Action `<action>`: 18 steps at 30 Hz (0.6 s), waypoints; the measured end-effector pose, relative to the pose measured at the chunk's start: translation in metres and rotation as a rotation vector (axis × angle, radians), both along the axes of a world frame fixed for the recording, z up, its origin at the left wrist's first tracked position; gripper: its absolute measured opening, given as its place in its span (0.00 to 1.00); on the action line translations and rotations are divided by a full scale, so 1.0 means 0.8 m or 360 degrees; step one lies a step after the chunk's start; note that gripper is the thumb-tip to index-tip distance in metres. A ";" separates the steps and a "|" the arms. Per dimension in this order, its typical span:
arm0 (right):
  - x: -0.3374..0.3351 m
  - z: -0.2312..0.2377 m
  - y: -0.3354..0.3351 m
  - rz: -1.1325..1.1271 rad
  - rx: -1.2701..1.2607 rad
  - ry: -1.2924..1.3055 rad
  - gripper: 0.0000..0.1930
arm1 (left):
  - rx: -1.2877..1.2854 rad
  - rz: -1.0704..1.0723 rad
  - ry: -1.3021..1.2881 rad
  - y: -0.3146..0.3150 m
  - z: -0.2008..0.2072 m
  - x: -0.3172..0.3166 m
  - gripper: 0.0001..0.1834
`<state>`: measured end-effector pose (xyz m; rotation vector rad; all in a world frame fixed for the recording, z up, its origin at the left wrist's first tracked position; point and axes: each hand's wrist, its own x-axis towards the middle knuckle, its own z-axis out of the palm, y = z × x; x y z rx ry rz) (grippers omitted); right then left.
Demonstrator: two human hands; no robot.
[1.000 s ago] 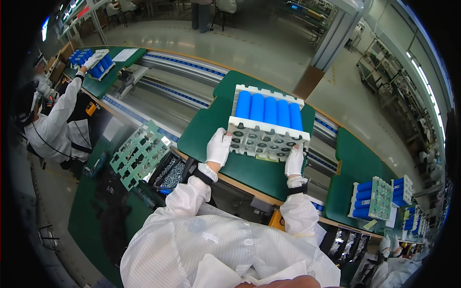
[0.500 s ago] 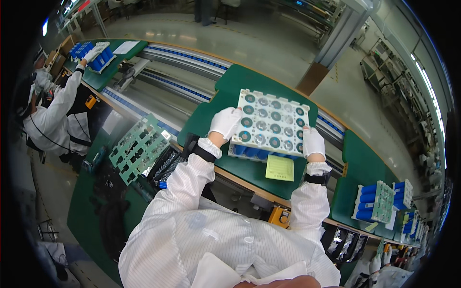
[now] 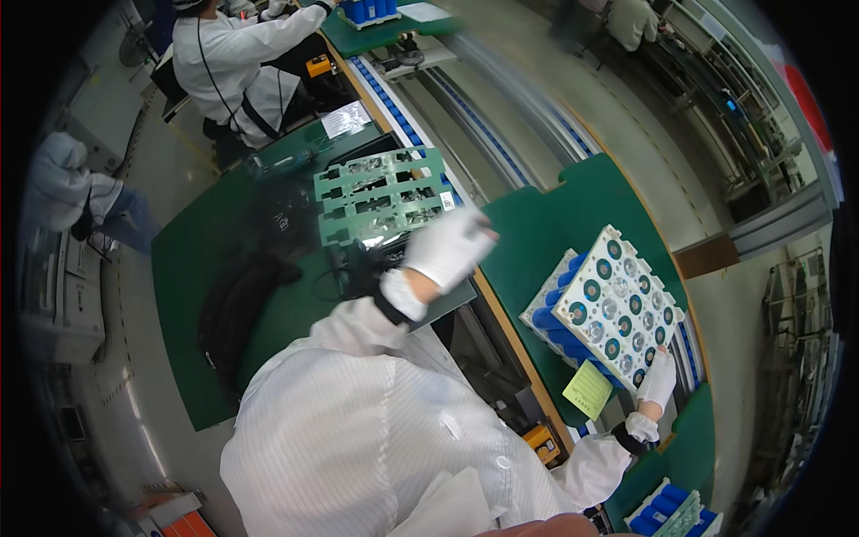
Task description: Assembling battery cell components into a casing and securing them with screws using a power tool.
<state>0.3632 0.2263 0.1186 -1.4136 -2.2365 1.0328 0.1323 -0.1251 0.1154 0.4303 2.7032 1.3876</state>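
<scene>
A green desk (image 3: 573, 215) fills the right of the frame, carrying a white cell-holder tray (image 3: 616, 304) packed with blue cylindrical battery cells (image 3: 550, 318), right of centre. A stack of green cell-holder frames (image 3: 380, 194) lies at upper centre on a darker desk (image 3: 192, 268). In the upper left, a co-worker (image 3: 237, 54) in a white coat sits at another station. The gloved left hand (image 3: 447, 248), blurred, hovers at centre just below the green frames, holding nothing; whether its grip is spread or closed cannot be told. The gloved right hand (image 3: 660, 378) rests against the tray's lower corner, fingers together on its edge. A yellow-green slip (image 3: 588, 390) lies just below the tray.
</scene>
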 end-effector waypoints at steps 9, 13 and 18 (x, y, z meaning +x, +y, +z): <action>0.024 -0.017 0.013 0.0158 0.0411 0.0077 0.21 | -0.0540 0.0933 -0.0171 -0.221 -0.097 -0.107 0.32; 0.024 -0.036 0.032 0.0442 0.0875 -0.0289 0.17 | 0.0288 0.0597 -0.0150 -0.225 -0.154 -0.120 0.21; 0.010 -0.001 0.007 0.0477 0.0872 -0.0655 0.11 | 0.0677 0.0717 -0.0197 -0.208 -0.106 -0.107 0.24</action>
